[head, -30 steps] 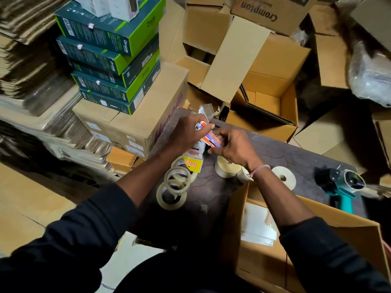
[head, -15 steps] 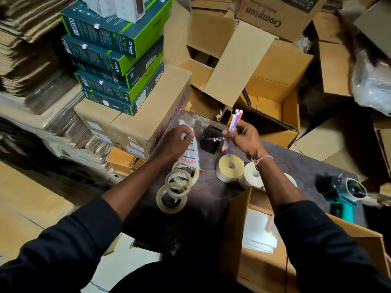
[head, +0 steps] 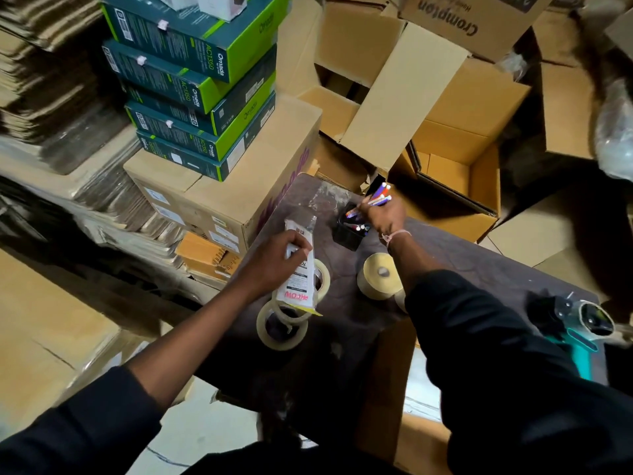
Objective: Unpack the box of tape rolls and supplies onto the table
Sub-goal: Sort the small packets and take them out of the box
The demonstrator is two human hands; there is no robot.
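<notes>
Unpacking is partly done, by the look of it. Clear tape rolls [head: 282, 329] are lying flat on the dark table [head: 479, 265], overlapping near the left edge; a cream roll [head: 378, 276] is sitting just right of them, with a second one mostly hidden behind the right sleeve. A teal tape dispenser [head: 579, 329] is resting at the table's right end. The cardboard box [head: 387, 378] is standing open against the near edge, white stuff showing inside, so more is likely waiting to come out.

Left hand [head: 274, 260] is gripping a white printed packet [head: 297, 269], fingers curled round its upper half. The packet is hanging over the clear rolls, long axis running from near to far, leaning slightly right at the far end; its yellow-edged near end is overlapping a roll, though contact is hard to judge.

Right hand [head: 385, 214] is clutching a bundle of pens [head: 375, 199], fingers closed round them, tips pointing up and away to the right, lower ends angled toward the black pen holder [head: 346, 234] just beside it. A few pens are already standing in the holder.
</notes>
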